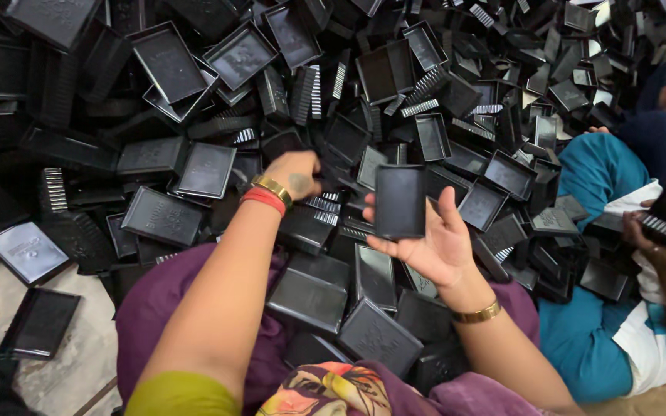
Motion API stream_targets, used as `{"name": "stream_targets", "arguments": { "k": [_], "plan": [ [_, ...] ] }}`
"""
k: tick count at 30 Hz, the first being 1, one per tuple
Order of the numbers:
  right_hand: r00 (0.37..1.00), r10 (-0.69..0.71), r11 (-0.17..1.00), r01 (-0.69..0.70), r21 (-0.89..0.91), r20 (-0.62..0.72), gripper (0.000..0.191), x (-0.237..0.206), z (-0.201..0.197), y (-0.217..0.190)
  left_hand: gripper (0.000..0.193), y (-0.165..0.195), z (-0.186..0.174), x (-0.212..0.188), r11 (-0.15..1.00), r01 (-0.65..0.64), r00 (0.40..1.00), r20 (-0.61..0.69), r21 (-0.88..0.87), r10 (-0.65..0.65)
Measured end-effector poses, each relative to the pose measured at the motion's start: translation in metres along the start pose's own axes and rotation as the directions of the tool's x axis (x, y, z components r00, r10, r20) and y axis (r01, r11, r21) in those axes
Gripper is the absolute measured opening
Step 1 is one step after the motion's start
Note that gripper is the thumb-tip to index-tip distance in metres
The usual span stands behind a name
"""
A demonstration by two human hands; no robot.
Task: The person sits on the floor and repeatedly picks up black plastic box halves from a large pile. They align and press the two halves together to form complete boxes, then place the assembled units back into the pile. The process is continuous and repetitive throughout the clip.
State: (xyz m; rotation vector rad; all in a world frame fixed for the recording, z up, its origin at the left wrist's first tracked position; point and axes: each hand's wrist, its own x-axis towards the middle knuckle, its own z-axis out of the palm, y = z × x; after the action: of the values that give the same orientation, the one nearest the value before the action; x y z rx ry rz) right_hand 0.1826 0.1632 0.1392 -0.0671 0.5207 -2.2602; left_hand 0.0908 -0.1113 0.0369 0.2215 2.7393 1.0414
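My right hand [432, 245] holds a flat black plastic tray [399, 202] upright, palm towards me, a gold bangle on its wrist. My left hand [296, 175], with gold and red bangles, reaches down into the heap of black trays [194, 115], fingers curled among the pieces; whether it grips one is hidden. Several black trays [310, 296] lie on my lap, over purple cloth.
A large heap of black rectangular plastic trays and ribbed pieces [456, 92] fills the floor ahead. At right sits another person in teal cloth [595, 169], whose hand [660, 250] holds a black ribbed piece. Bare concrete floor [9, 300] shows at lower left with loose trays.
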Motion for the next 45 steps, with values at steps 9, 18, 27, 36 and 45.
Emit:
{"name": "stream_targets", "arguments": {
  "k": [9, 18, 27, 36, 45],
  "plan": [
    [1.000, -0.011, 0.992, 0.012, 0.128, -0.009, 0.068, -0.022, 0.011, 0.002, 0.092, 0.010, 0.001, 0.008, 0.960, -0.007, 0.906, 0.409, 0.279, -0.113],
    [0.827, -0.541, 0.594, 0.251, -0.764, -0.149, 0.056, -0.035, -0.009, 0.023, 0.108, 0.095, -0.033, -0.068, 0.822, -0.241, 0.968, -0.061, -0.517, 0.245],
    [0.783, -0.622, 0.215, 0.187, -0.959, 0.013, 0.049, -0.023, -0.002, 0.026, 0.106, 0.129, -0.011, -0.085, 0.382, 0.073, 0.940, 0.192, -0.921, 0.283],
    [0.869, -0.485, 0.551, 0.216, -0.806, -0.100, 0.051, -0.025, -0.002, -0.005, 0.105, 0.121, 0.006, -0.080, 0.306, -0.020, 0.944, 0.083, -0.952, 0.319],
    [0.918, -0.397, 0.545, 0.225, -0.808, -0.011, 0.071, -0.017, -0.005, 0.009, 0.079, 0.124, 0.042, -0.070, 0.324, -0.157, 0.987, -0.142, -0.933, 0.069]
  ]
}}
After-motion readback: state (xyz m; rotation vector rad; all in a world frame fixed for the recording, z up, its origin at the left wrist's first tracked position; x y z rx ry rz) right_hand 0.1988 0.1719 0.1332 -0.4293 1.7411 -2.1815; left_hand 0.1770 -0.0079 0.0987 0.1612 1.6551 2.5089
